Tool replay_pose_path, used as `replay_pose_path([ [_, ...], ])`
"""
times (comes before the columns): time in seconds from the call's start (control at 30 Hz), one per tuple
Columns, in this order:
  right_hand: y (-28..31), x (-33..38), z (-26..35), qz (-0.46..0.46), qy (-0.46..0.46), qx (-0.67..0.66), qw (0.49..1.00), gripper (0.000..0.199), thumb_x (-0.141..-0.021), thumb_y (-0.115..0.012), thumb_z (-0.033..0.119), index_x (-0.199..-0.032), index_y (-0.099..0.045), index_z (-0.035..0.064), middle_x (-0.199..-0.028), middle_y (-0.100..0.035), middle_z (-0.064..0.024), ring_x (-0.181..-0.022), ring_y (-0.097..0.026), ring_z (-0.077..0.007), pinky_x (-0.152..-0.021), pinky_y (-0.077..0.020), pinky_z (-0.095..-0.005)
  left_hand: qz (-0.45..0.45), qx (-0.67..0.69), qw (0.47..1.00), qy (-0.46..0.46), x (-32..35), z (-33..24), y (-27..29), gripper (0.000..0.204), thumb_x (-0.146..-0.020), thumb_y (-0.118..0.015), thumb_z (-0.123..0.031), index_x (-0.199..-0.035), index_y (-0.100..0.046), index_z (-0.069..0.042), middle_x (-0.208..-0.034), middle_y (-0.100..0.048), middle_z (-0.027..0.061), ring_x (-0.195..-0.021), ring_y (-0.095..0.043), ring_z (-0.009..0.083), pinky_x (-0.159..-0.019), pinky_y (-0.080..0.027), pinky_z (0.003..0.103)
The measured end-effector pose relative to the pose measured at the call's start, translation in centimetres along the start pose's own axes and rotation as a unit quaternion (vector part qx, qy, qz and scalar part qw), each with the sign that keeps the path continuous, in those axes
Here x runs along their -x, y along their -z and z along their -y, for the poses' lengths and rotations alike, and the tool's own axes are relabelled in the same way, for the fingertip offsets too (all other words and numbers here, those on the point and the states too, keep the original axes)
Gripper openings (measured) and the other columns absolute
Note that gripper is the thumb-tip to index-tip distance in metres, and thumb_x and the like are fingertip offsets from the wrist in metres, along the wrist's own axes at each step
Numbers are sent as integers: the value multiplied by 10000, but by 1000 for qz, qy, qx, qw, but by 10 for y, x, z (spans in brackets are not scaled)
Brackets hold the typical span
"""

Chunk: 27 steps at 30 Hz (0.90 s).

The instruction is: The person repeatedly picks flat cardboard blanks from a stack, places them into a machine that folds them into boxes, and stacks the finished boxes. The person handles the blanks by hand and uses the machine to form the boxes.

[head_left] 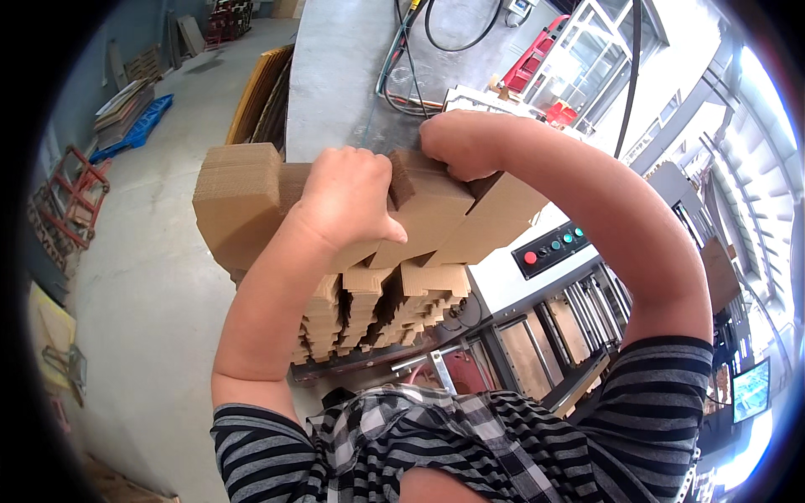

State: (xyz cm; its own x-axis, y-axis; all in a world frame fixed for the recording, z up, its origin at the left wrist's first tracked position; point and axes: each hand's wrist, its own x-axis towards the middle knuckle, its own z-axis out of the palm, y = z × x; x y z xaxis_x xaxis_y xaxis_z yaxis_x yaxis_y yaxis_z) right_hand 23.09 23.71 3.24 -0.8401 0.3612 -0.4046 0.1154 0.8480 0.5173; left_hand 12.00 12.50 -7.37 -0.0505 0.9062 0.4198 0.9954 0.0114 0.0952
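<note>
In front of me is a thick bundle of flat brown cardboard blanks point(239, 197), standing on edge with notched outlines. My left hand point(348, 193) is closed over its top edge, the thumb lying along the near face and the fingertips hidden behind. Farther right, my right hand point(461, 142) is curled down onto the top edge beside a notch, its fingertips partly out of sight. Below the bundle, more stacked cardboard blanks point(386, 306) show their ragged, slotted edges.
A grey metal surface point(335, 84) with cables lies beyond the bundle. To the right are a control panel point(549, 250) with coloured buttons and a machine with rollers point(587, 310). A blue pallet point(138, 126) and red trolley frame point(84, 197) stand on the left floor.
</note>
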Motion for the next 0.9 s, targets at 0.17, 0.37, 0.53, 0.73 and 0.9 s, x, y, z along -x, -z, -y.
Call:
replay_pose_path([
  [0.17,0,0,-2,6,13,56,998,205,-706,-611,27,-891,-679,-32,-1028,-588,-191,-984,-603,-364,-834,-498,-414,-48,-27,998,-10,3,1,-2,625,-499,-826,-564,-778,-655,-32,-766,-667,115,-774,-665,264,-738,-520,348],
  [0.37,20,51,-4,-123,-61,13,990,133,-691,-549,-30,-786,-639,-56,-954,-582,-176,-914,-599,-354,-799,-503,-426,27,13,999,12,0,-6,7,660,-490,-829,-520,-811,-615,16,-823,-645,154,-828,-635,315,-793,-496,390],
  [0.53,1,141,15,-292,4,3,956,99,-696,-594,48,-758,-598,-29,-830,-559,-132,-750,-611,-301,-678,-510,-401,39,6,999,31,4,-5,12,651,-520,-826,-500,-847,-620,23,-864,-643,162,-876,-625,309,-827,-486,383],
  [0.73,-151,179,47,5,-175,-163,971,165,-747,-557,166,-803,-649,41,-726,-653,-150,-703,-655,-335,-640,-517,-433,24,11,999,24,1,-10,9,643,-525,-842,-462,-882,-622,24,-908,-641,163,-944,-605,311,-879,-466,386],
  [0.9,-299,171,71,120,-233,-232,937,192,-717,-587,123,-862,-679,36,-808,-679,-162,-810,-670,-340,-700,-536,-428,31,2,999,27,2,-13,14,690,-515,-855,-446,-941,-615,40,-953,-635,174,-992,-582,317,-908,-455,391],
])
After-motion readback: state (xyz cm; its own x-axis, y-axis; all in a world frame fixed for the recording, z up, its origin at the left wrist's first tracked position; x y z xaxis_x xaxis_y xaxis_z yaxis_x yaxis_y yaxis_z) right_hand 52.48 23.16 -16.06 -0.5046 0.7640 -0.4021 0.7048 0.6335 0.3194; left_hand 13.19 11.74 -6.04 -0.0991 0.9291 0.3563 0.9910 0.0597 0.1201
